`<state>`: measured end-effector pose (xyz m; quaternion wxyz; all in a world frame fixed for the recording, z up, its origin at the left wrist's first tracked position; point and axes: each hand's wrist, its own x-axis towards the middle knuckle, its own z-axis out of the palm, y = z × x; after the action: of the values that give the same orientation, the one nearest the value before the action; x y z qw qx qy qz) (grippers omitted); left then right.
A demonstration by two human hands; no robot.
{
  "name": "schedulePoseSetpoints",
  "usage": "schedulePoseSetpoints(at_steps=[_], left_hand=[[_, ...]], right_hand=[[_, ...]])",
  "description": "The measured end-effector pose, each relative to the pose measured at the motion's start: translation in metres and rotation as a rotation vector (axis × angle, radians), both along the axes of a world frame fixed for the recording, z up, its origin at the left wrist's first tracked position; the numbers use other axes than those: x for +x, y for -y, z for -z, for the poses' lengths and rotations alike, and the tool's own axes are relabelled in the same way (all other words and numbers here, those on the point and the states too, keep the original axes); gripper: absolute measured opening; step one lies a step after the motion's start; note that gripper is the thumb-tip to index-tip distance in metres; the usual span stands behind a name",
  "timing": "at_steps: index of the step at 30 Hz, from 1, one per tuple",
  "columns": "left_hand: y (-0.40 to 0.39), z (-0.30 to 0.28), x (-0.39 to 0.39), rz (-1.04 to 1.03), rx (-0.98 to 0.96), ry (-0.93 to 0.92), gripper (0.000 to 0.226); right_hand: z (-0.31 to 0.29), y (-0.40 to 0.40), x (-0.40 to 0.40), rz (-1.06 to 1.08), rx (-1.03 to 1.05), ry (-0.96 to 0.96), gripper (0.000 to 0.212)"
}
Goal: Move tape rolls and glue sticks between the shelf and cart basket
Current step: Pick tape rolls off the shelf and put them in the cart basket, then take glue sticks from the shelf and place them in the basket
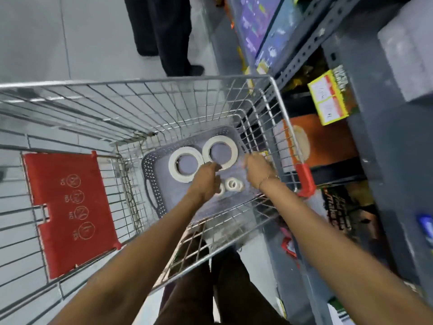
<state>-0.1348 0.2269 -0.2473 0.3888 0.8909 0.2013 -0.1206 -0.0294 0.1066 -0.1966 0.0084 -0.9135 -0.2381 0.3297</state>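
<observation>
Inside the wire cart [150, 80] lies a grey plastic basket [152, 184]. Two large white tape rolls rest flat in it: one [172, 168] on the left and another [230, 146] further back. Small white tape rolls [233, 184] sit nearer me. My left hand [206, 179] reaches down into the basket, fingertips at the edge between the large rolls; whether it grips one is unclear. My right hand [257, 170] is blurred near the basket's right side, close to something yellow [264, 154]. No glue sticks are clearly visible.
A red child-seat flap [68, 212] is on the cart's left part. The dark metal shelf [375, 137] runs along the right with a yellow box [328, 99] and orange packaging [328, 141]. Another person's dark trousers and shoes [164, 36] stand beyond the cart.
</observation>
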Motion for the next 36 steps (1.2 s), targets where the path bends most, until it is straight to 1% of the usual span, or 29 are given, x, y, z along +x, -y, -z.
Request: schedulePoseSetpoints(at_steps=[3,6,8,9,10,12,14,17,19,21,24,28,31,34,36], left_hand=[[0.014,-0.062,0.029,-0.019,0.009,0.258,0.019],[0.049,-0.125,0.059,0.083,-0.027,0.5,0.016],[0.082,-0.162,0.072,0.295,-0.087,0.629,0.02],[0.105,-0.178,0.075,0.467,-0.124,0.674,0.023],[0.127,-0.188,0.074,0.647,-0.139,0.679,0.027],[0.169,-0.199,0.068,0.937,-0.076,0.673,0.038],[0.2,-0.2,0.064,1.061,-0.034,0.716,0.044],[0.239,-0.21,0.066,1.123,0.026,0.755,0.044],[0.255,-0.214,0.073,1.107,0.072,0.767,0.041],[0.261,-0.217,0.082,1.093,0.102,0.728,0.04],[0.266,-0.216,0.093,1.112,0.184,0.674,0.033],[0.269,-0.218,0.098,1.168,0.235,0.65,0.021],[0.27,-0.216,0.101,1.246,0.251,0.654,0.021],[0.271,-0.212,0.103,1.249,0.241,0.682,0.022],[0.27,-0.212,0.105,1.246,0.221,0.686,0.019]], right_hand=[[-0.062,0.033,-0.012,0.127,0.228,0.189,0.027],[-0.12,0.076,-0.034,0.267,0.38,0.422,0.024],[-0.153,0.105,-0.051,0.394,0.497,0.58,0.024],[-0.169,0.124,-0.059,0.472,0.548,0.661,0.024],[-0.181,0.142,-0.067,0.546,0.577,0.731,0.025],[-0.196,0.182,-0.079,0.674,0.568,0.841,0.024],[-0.202,0.217,-0.086,0.783,0.54,0.888,0.026],[-0.206,0.265,-0.095,0.941,0.457,0.895,0.026],[-0.202,0.286,-0.099,1.03,0.407,0.838,0.024],[-0.195,0.297,-0.099,1.078,0.357,0.739,0.023],[-0.186,0.304,-0.099,1.091,0.327,0.624,0.026],[-0.183,0.308,-0.096,1.062,0.318,0.58,0.03],[-0.183,0.31,-0.092,1.048,0.292,0.559,0.029],[-0.183,0.313,-0.089,1.026,0.269,0.531,0.026],[-0.184,0.318,-0.089,1.046,0.298,0.529,0.022]])
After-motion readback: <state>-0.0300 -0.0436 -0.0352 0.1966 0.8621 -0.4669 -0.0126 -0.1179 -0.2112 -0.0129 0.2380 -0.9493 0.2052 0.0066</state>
